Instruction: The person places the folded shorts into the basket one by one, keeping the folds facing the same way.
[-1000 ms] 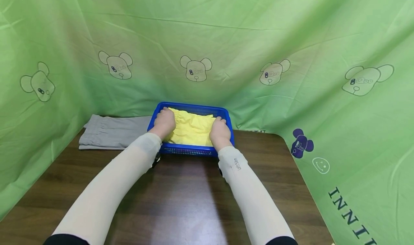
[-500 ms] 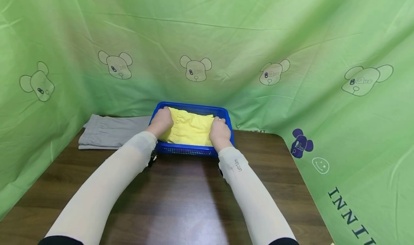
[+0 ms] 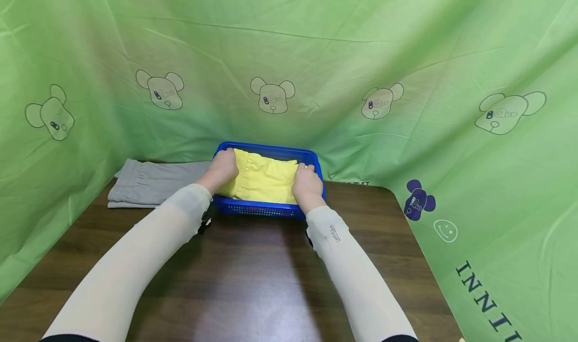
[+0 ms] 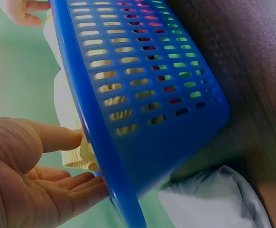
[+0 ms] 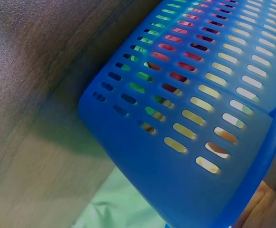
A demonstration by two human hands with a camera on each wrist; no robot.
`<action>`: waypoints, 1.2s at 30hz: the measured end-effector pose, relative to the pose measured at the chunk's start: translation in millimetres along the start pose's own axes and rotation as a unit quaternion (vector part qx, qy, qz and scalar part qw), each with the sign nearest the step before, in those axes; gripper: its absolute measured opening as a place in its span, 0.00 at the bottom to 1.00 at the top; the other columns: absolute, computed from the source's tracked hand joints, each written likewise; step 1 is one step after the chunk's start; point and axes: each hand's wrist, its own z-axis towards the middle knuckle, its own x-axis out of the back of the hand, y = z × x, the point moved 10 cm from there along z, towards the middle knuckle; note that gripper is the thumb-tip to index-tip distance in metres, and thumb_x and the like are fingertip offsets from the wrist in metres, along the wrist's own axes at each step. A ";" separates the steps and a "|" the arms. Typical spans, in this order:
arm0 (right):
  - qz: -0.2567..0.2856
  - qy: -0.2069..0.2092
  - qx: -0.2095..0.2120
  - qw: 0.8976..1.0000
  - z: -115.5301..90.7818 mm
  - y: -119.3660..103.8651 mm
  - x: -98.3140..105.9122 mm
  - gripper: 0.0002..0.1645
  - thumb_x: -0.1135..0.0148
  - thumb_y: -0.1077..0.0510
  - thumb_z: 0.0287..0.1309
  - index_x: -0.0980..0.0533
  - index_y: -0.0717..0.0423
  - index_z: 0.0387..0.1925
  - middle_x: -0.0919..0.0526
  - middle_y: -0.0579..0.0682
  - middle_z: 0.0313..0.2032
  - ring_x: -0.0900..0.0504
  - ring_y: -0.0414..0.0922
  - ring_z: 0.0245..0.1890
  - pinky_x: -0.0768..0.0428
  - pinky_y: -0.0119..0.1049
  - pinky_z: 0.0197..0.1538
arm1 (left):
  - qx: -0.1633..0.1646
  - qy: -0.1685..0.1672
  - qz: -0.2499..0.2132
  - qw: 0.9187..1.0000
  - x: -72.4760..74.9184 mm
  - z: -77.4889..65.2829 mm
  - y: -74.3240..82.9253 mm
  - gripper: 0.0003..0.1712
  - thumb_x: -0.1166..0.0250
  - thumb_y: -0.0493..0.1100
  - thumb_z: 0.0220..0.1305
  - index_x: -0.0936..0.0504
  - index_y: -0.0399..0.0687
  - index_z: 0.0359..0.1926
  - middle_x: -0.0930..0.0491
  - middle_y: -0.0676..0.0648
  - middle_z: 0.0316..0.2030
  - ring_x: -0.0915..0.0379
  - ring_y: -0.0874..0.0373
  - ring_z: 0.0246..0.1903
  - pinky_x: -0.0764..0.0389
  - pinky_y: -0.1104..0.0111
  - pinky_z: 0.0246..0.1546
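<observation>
A blue slotted basket (image 3: 264,209) stands at the back of the table, with folded yellow elastic-waist pants (image 3: 268,179) lying inside near its top. My left hand (image 3: 222,169) pinches the gathered waistband end at the basket's left side; in the left wrist view its thumb (image 4: 64,138) and fingers meet the yellow cloth just behind the rim. At the opposite end, my right hand (image 3: 308,185) is curled over the pants' right edge. The basket wall mostly hides that hand in the right wrist view. Red and green items show through the lower slots (image 5: 178,77).
Folded grey pants (image 3: 158,181) lie left of the basket on the brown wooden table (image 3: 257,277). A green printed curtain (image 3: 325,56) hangs close behind and along both sides.
My left hand has slid a little left, and the yellow waistband end has shifted left with it. The right hand has stayed nearly in place at the pants' right edge.
</observation>
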 end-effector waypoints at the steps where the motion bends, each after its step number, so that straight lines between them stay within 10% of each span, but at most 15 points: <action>1: 0.000 0.001 0.002 1.000 -0.6 -0.2 0.6 0.24 0.51 0.63 0.72 0.32 0.63 0.66 0.25 0.66 0.56 0.15 0.59 0.45 0.14 0.53 0.45 | -0.001 -0.001 0.000 1.000 0.3 -0.1 -0.6 0.35 0.53 0.31 0.71 0.48 0.28 0.77 0.37 0.26 0.70 0.36 0.35 0.69 0.23 0.47 0.59; 18: -0.012 0.010 0.038 0.999 -8.8 -1.1 7.4 0.24 0.49 0.60 0.70 0.30 0.60 0.65 0.20 0.63 0.52 0.14 0.58 0.45 0.14 0.53 0.43 | -0.025 -0.008 0.001 1.000 -1.6 -0.2 -10.7 0.40 0.48 0.29 0.64 0.45 0.34 0.78 0.36 0.31 0.72 0.31 0.38 0.64 0.24 0.56 0.39; 29: 0.003 0.032 0.097 0.995 -23.8 -4.1 18.1 0.15 0.39 0.55 0.65 0.22 0.59 0.49 0.17 0.59 0.40 0.17 0.53 0.33 0.17 0.51 0.33 | -0.090 0.023 -0.002 0.996 6.3 -21.9 -1.7 0.30 0.42 0.42 0.70 0.30 0.31 0.69 0.27 0.31 0.64 0.33 0.35 0.65 0.28 0.44 0.63; 36: 0.008 0.026 0.129 0.991 -33.6 -6.7 19.3 0.21 0.39 0.54 0.68 0.21 0.55 0.59 0.15 0.57 0.50 0.14 0.54 0.46 0.15 0.52 0.43 | -0.130 0.035 0.021 0.991 3.4 -39.2 8.1 0.27 0.40 0.43 0.70 0.24 0.34 0.65 0.24 0.32 0.62 0.31 0.36 0.65 0.29 0.45 0.65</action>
